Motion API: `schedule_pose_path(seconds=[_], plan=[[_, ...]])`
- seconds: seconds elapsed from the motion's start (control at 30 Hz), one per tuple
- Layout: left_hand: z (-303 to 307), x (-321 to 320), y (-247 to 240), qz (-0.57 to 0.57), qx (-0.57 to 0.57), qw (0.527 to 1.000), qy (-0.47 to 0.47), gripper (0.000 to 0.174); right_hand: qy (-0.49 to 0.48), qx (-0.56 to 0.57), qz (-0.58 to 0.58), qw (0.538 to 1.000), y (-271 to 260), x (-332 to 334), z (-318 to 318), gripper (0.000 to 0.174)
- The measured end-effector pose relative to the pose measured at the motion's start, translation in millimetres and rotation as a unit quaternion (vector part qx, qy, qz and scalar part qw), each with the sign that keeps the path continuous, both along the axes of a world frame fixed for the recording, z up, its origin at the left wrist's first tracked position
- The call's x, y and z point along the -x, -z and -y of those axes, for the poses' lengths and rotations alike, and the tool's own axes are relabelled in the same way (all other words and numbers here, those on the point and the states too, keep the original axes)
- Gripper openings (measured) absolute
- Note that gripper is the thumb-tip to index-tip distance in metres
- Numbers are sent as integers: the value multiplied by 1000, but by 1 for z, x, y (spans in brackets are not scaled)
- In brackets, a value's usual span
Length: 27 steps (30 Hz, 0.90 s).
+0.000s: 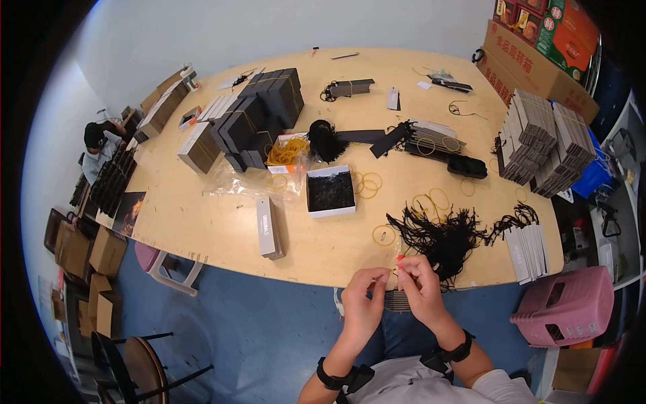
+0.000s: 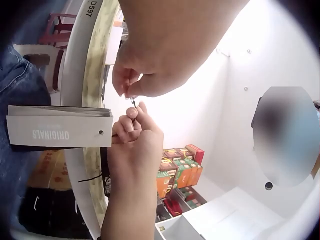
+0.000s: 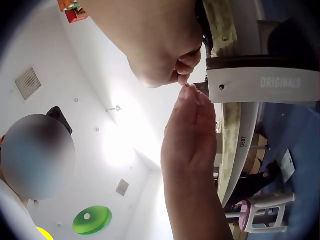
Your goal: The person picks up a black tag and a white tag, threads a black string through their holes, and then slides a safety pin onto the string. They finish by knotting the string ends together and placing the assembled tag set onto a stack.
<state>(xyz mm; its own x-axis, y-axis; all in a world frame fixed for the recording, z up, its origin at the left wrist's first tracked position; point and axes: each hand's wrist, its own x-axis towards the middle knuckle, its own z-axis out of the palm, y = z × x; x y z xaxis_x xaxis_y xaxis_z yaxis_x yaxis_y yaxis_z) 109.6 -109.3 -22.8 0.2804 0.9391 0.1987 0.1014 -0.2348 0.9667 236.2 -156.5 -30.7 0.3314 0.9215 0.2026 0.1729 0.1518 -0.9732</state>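
Observation:
My left hand (image 1: 363, 304) and right hand (image 1: 422, 291) meet fingertip to fingertip just above the table's front edge. Between the left thumb and finger is a small thin metal pin (image 2: 133, 101), its exact kind too small to tell. A thin black cord (image 2: 135, 119) runs from it into my right hand (image 2: 132, 132), which pinches it. Under the hands, a stack of grey tags (image 2: 60, 127) printed ORIGINALS, with a punched hole, juts over the edge. A pile of black cords (image 1: 447, 244) lies beside my right hand.
An open white box (image 1: 331, 211) of black bits stands ahead, near a grey tag bundle (image 1: 268, 229). Rubber bands (image 1: 289, 152) fill a box further back. Dark boxes (image 1: 249, 118), stacked grey cards (image 1: 528, 138) and corded white tags (image 1: 527, 252) surround the work area.

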Motion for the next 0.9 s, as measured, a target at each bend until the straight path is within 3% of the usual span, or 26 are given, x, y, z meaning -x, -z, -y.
schedule_pose_path(seconds=[0.37, 0.53, 0.67, 0.73, 0.9], plan=[[2, 1, 0, 10, 16, 1000, 3, 19, 19, 15, -7, 1000, 1, 5, -4, 16], [6, 1, -2, 15, 28, 999, -3, 19, -18, 106, -171, 979, -13, 2, -3, 8], [9, -2, 0, 67, 62, 996, 0, 15, -59, 84, -225, 969, -6, -11, -1, 6], [7, -2, 6, 169, 147, 973, 52, 11, -95, 74, -218, 969, -4, -16, 0, 5], [0, 3, 14, 170, 163, 965, 116, 13, -111, 93, -228, 963, -4, -16, 0, 5]])
